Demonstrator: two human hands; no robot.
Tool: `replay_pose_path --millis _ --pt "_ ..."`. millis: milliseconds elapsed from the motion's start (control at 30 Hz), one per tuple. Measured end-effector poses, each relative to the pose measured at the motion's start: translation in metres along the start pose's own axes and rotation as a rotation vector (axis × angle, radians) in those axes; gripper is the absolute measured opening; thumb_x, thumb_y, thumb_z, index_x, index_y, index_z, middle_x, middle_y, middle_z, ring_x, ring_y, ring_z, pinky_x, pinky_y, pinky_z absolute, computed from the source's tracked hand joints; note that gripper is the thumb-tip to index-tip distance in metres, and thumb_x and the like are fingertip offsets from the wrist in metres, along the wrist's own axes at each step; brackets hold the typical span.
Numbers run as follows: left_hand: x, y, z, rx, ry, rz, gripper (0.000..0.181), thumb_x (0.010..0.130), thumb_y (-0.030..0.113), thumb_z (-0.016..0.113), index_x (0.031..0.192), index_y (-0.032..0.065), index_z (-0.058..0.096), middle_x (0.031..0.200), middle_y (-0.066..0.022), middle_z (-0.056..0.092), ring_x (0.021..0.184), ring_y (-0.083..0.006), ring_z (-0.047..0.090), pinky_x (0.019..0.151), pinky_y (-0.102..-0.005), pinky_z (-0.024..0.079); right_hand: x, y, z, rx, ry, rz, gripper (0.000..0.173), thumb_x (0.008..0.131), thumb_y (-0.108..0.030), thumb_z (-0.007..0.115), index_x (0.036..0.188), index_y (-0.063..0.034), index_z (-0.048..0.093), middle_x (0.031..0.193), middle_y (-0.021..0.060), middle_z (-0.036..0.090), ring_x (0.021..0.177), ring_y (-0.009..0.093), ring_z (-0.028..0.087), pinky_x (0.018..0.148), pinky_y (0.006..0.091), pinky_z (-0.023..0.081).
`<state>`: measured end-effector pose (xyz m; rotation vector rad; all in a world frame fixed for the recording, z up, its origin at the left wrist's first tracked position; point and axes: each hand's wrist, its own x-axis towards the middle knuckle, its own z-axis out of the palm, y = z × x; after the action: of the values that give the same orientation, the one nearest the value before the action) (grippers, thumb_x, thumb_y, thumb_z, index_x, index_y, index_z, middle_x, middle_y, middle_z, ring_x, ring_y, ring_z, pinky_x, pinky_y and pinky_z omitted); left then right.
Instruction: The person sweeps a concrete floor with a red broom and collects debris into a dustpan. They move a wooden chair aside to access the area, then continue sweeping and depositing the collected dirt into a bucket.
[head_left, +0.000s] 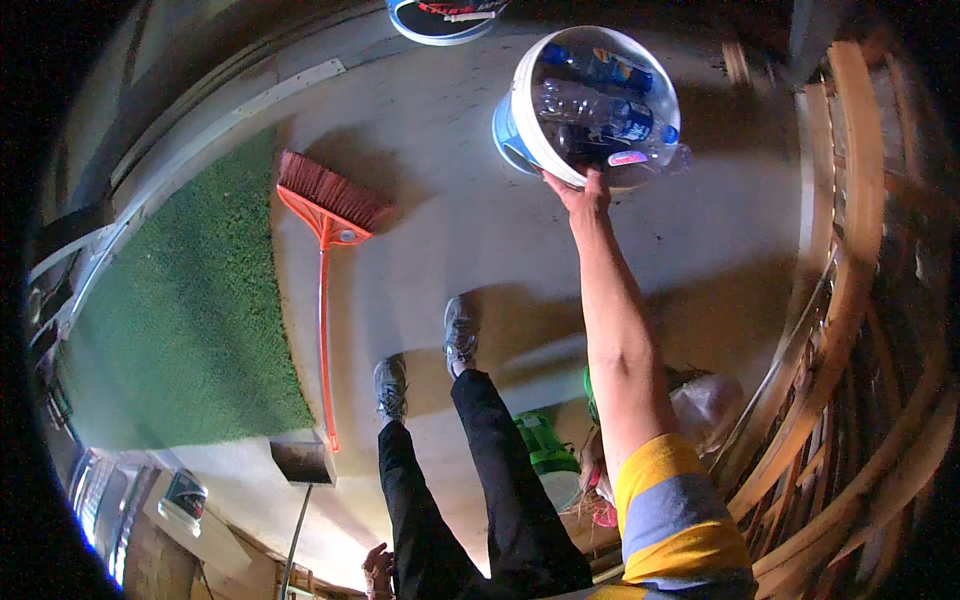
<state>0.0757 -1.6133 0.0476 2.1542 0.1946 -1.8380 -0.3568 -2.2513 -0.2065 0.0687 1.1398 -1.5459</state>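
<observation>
My right hand (583, 193) grips the near rim of a white and blue plastic bucket (517, 120) at arm's length. The bucket tilts so that its mouth faces me. Inside lie several clear plastic bottles (581, 101), some with blue caps and labels. A bottle with a pink label (628, 158) pokes out past the rim at the right. Only part of my left hand (378, 568) shows at the bottom edge, beside my left leg; its fingers look bent, and whether it holds anything is unclear.
A red broom (325, 300) lies on the concrete floor (435, 172) beside a green artificial turf mat (202, 322). Another bucket (442, 37) stands ahead. Wooden boards (855, 187) line the right. A long-handled dustpan (301, 461) is at lower left, green containers (544, 442) by my right leg.
</observation>
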Motion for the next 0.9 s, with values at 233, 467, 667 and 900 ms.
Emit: replay_pose_path --millis 233,467,667,900 --pt "-0.022 0.032 0.014 -0.174 0.115 -0.067 0.042 0.078 0.017 0.056 0.113 -0.0027 0.045 0.083 -0.0161 0.060 0.067 -0.0181 0.058 0.057 -0.0258 0.049 -0.006 0.004 0.005 -0.325 -0.017 -0.165 0.048 0.074 -0.018 0.041 0.119 -0.0021 0.038 0.119 0.0188 0.042 0.109 0.040 0.040 0.085 0.0632 0.036" --pt "-0.016 0.022 -0.013 -0.075 0.052 0.027 0.056 0.074 0.034 0.063 0.113 -0.0030 0.046 0.080 -0.0134 0.060 0.060 -0.0109 0.055 0.047 -0.0186 0.043 -0.065 -0.060 -0.006 -0.456 -0.148 -0.089 0.035 0.081 -0.018 0.041 0.105 0.0076 0.041 0.115 0.0235 0.040 0.102 0.039 0.044 0.082 0.0569 0.043" --pt "0.024 0.017 -0.029 0.089 -0.012 0.134 0.041 0.079 0.024 0.058 0.112 0.0003 0.049 0.084 -0.0140 0.060 0.053 -0.0100 0.051 0.044 -0.0187 0.041 -0.200 -0.105 -0.091 -0.260 -0.037 -0.013 0.042 0.082 -0.022 0.044 0.115 0.0036 0.040 0.117 0.0153 0.044 0.105 0.031 0.046 0.088 0.0504 0.040" --pt "0.060 0.058 -0.052 0.032 -0.096 0.129 0.044 0.079 0.023 0.055 0.115 -0.0004 0.044 0.085 -0.0204 0.060 0.062 -0.0264 0.063 0.055 -0.0320 0.054 -0.312 -0.062 -0.221 0.013 0.096 -0.072 0.057 0.068 -0.010 0.059 0.121 -0.0087 0.040 0.124 0.0116 0.041 0.112 0.032 0.039 0.088 0.0649 0.030"
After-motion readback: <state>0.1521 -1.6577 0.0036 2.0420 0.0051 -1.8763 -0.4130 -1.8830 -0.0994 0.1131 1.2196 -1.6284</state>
